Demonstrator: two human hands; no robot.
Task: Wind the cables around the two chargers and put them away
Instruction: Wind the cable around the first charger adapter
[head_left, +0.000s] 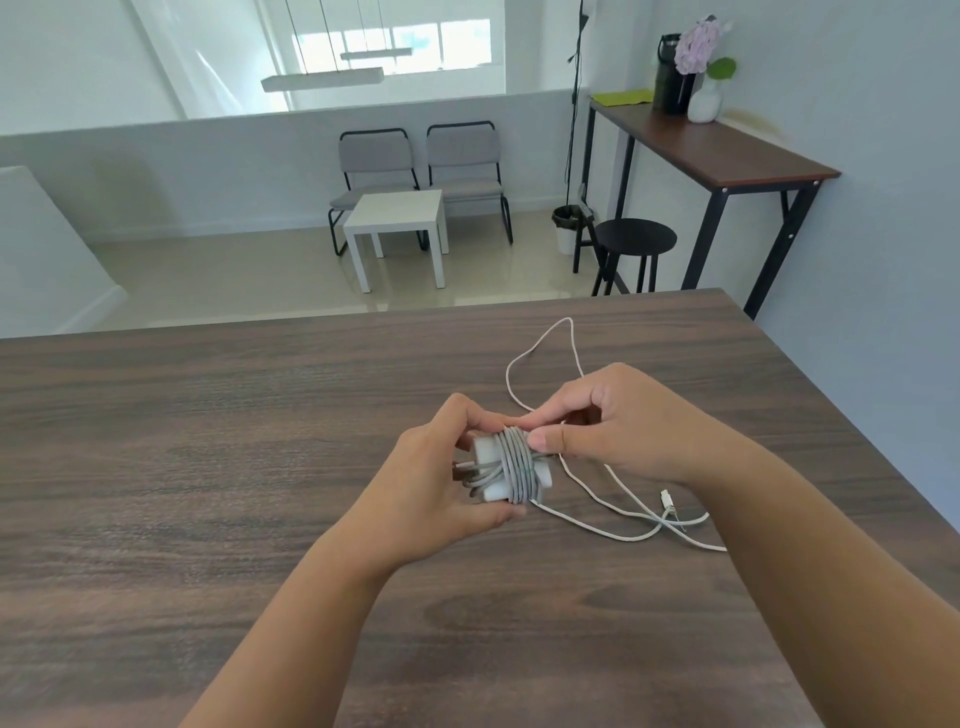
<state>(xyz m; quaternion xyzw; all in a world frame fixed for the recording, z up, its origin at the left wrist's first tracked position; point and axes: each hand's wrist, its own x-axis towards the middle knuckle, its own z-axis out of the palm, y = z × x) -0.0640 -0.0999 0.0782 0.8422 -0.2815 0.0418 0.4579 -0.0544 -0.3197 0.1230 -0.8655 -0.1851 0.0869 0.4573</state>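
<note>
From the head camera, the left hand (447, 478) held a white charger (506, 470) above the wooden table (208, 441), its fingers curled around the block. A grey cable (517, 462) was wound many times around the charger. The right hand (618, 421) pinched this cable at the top edge of the coil. A second white cable (597, 499) lay loose on the table just beside the hands, its plug (667, 500) on the right.
</note>
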